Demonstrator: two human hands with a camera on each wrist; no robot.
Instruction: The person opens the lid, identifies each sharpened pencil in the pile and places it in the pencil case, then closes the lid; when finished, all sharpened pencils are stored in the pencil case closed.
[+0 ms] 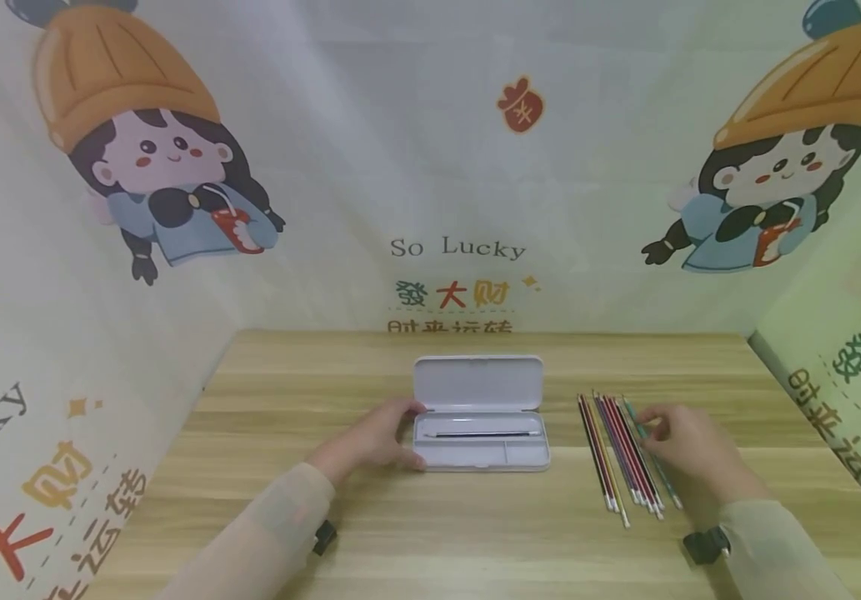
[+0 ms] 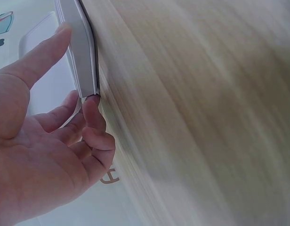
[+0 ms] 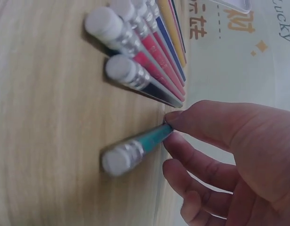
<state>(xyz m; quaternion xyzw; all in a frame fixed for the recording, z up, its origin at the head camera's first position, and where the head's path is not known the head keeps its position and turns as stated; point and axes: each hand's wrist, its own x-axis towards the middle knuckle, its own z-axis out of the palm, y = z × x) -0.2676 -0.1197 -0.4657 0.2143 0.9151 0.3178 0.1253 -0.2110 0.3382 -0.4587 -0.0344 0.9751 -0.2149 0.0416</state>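
Note:
A white pencil case (image 1: pixel 460 455) lies with its lid raised, and one dark pencil (image 1: pixel 483 433) rests in its upper compartment. My left hand (image 1: pixel 373 437) holds the case by its left end; in the left wrist view the thumb presses the case wall (image 2: pixel 81 52) and fingertips touch its far corner. My right hand (image 1: pixel 688 446) pinches a teal pencil (image 3: pixel 154 137) between thumb and index finger, at the right side of a row of pencils (image 1: pixel 628 458). The teal pencil's white eraser end points toward me, seemingly on or just above the table.
The loose pencils, dark, red and yellow, lie side by side right of the case, erasers toward me. The wooden table (image 1: pixel 400 533) meets a printed cloth backdrop (image 1: pixel 325 208) at its back and sides. A black camera (image 1: pixel 706 546) sits at my right wrist.

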